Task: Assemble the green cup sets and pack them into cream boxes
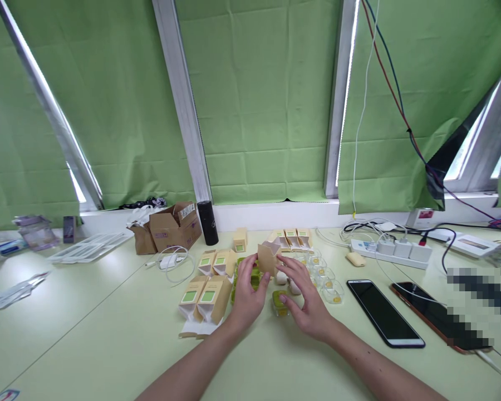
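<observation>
A small brown cardboard box (268,260) is raised above the table, its white inner flaps unfolded at the top. My left hand (250,289) is closed on its left side, thumb in front. Fingertips of my right hand (307,303) touch or nearly touch the box's right edge, with the fingers spread and the thumb apart. Beside that thumb stands a clear container with green contents (280,303). More green containers (235,284) lie partly hidden behind my left hand. Whitish round items (281,278) show between the hands. Clear cups with yellow centres (333,292) stand right of them.
Several similar boxes with green labels (209,298) stand at left, others (292,239) behind. Farther back are a black bottle (207,223) and an open carton (175,225). Two phones (384,312), a power strip (394,250) and cables lie at right.
</observation>
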The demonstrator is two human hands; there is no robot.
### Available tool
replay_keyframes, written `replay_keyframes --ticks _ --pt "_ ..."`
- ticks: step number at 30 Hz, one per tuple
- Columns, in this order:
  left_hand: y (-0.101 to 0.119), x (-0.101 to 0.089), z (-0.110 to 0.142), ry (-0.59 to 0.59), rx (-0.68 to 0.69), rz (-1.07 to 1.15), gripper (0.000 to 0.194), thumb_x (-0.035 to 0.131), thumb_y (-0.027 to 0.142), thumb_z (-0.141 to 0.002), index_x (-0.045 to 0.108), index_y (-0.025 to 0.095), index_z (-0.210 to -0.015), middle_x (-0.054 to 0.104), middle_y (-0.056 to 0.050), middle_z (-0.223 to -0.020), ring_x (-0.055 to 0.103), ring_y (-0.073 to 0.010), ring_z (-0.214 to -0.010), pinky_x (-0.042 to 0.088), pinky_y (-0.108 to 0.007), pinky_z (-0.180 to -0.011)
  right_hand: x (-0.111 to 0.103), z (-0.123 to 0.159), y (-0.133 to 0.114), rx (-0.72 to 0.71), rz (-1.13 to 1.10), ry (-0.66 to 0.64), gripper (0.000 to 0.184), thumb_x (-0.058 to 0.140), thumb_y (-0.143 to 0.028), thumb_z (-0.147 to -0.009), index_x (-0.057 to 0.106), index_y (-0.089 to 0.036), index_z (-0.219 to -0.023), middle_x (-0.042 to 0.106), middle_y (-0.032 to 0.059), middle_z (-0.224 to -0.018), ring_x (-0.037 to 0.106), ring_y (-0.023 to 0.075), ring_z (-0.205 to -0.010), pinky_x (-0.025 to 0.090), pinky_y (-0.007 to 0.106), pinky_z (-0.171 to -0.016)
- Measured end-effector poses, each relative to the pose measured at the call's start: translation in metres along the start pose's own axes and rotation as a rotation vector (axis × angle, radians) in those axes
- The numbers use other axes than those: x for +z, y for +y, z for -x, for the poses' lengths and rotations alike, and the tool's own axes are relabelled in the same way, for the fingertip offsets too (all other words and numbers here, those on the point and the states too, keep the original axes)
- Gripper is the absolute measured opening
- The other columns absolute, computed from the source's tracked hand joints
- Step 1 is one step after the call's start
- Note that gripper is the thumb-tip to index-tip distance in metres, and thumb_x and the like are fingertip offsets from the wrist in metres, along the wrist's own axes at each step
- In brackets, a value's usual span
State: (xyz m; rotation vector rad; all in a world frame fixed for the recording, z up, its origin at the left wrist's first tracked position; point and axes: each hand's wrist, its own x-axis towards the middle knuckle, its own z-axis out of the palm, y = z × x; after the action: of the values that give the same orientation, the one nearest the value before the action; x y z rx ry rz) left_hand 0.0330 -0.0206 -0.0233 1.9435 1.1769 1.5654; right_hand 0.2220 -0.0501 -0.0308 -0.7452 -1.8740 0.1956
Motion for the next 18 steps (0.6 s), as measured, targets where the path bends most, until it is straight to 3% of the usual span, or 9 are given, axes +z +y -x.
replay_keyframes --ticks 4,7,12,15,18 --pt "-0.003 0.000 -0.002 0.017 -0.073 0.030 0.060 0.067 0.053 -0.094 0.053 0.022 -0.143 0.057 -0.015 -0.144 0.057 -0.0301 -0.131 0.048 -0.047 -0.110 0.000 0.002 -0.002 -0.039 -0.003 -0.059 0.061 0.056 -0.020 -0.098 0.043 -0.033 -0.156 0.043 0.0054 -0.166 0.029 0.0311 -0.158 0.033 0.061 -0.126" --pt "-0.005 0.000 -0.003 0.034 -0.112 0.039 0.066 0.071 0.055 -0.089 0.053 0.020 -0.143 0.059 -0.016 -0.143 0.057 -0.0307 -0.131 0.047 -0.046 -0.111 0.000 0.003 -0.004 -0.072 0.017 -0.093 0.064 0.055 -0.015 -0.096 0.044 -0.033 -0.156 0.044 0.0057 -0.165 0.032 0.0308 -0.157 0.035 0.061 -0.125" --pt "0.001 -0.004 -0.009 0.030 -0.172 0.066 0.064 0.072 0.052 -0.088 0.055 0.019 -0.139 0.065 -0.015 -0.135 0.062 -0.0290 -0.122 0.050 -0.043 -0.103 -0.001 0.004 -0.004 -0.045 0.055 -0.071 0.055 0.055 -0.016 -0.095 0.053 -0.031 -0.148 0.048 0.0099 -0.160 0.045 0.0307 -0.149 0.048 0.053 -0.116" --pt "0.003 -0.008 -0.014 0.014 -0.161 0.108 0.057 0.072 0.047 -0.087 0.057 0.020 -0.135 0.069 -0.013 -0.127 0.064 -0.0273 -0.115 0.051 -0.040 -0.099 -0.002 0.003 0.000 -0.027 0.105 -0.026 0.039 0.055 -0.016 -0.095 0.061 -0.027 -0.132 0.060 0.0124 -0.143 0.057 0.0300 -0.134 0.054 0.048 -0.106" --pt "0.000 -0.012 -0.018 0.016 -0.161 0.131 0.053 0.074 0.041 -0.083 0.059 0.018 -0.129 0.071 -0.012 -0.120 0.065 -0.0270 -0.111 0.051 -0.040 -0.098 -0.005 0.000 0.002 -0.032 0.229 -0.075 0.028 0.059 -0.015 -0.091 0.064 -0.023 -0.118 0.068 0.0115 -0.123 0.060 0.0305 -0.119 0.052 0.048 -0.102"
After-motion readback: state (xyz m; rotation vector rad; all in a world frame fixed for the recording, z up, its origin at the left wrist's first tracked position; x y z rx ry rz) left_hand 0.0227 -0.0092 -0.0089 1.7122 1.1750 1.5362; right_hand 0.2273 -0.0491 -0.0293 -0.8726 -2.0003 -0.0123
